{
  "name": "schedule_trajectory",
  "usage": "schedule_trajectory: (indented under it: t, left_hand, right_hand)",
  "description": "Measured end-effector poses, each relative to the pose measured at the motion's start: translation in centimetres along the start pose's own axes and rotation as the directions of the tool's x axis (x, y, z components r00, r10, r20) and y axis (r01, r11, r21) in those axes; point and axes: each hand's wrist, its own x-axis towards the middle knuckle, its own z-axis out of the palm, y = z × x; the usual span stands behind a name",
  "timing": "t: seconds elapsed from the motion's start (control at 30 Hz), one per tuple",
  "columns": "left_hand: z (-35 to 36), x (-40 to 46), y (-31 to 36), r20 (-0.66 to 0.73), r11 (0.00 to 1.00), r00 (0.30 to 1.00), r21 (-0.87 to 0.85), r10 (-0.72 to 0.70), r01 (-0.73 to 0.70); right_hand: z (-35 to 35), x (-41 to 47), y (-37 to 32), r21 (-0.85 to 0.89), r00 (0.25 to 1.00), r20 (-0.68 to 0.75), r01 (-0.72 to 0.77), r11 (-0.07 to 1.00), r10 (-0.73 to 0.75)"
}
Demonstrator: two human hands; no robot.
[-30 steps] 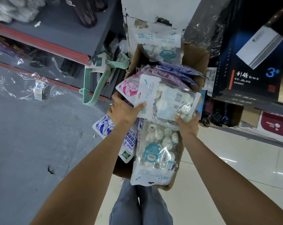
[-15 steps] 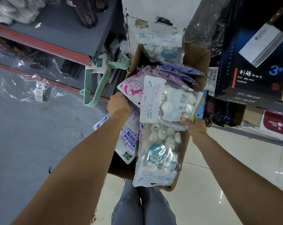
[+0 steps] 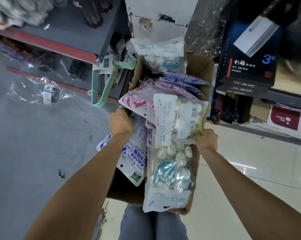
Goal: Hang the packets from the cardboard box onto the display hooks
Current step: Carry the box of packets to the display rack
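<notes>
An open cardboard box [image 3: 200, 70] hangs in front of me, stuffed with packets. A clear packet of white and teal balls [image 3: 181, 116] lies on top, with pink-printed packets [image 3: 137, 101] behind it. A blue-printed packet [image 3: 134, 158] and another ball packet [image 3: 168, 170] droop over the near side. My left hand [image 3: 120, 122] grips the box's left rim, fingers curled inward. On the right rim, my right hand [image 3: 206, 139] grips the wall beside the top packet's corner. One ball packet [image 3: 160, 49] hangs on the white column behind. No hooks are visible.
A grey shelf with a red edge [image 3: 59, 44] runs on the left, and green hangers [image 3: 104, 84] dangle from its end. Dark knife boxes [image 3: 250, 58] fill the shelf on the right. Pale floor tiles [image 3: 250, 170] and my legs [image 3: 153, 226] lie below.
My left hand left the top ball packet and went to the box's left rim. My right hand slid down and right to the right rim. The packet now rests on the pile.
</notes>
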Motion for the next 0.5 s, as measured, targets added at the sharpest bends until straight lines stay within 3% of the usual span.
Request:
schedule_trajectory:
  t: [0.33, 0.5]
  left_hand:
    - [-3.8, -11.2, -3.4, 0.012, 0.998, 0.998, 0.017, -0.057, 0.056]
    - [-5.6, -17.6, -5.6, 0.017, 1.000, 1.000, 0.008, -0.004, 0.004]
  right_hand:
    - [-2.0, -10.4, 5.8, -0.003, 1.000, 0.005, -0.018, 1.000, 0.018]
    - [-2.9, -16.6, 10.0, 0.008, 0.999, -0.037, -0.008, 1.000, 0.008]
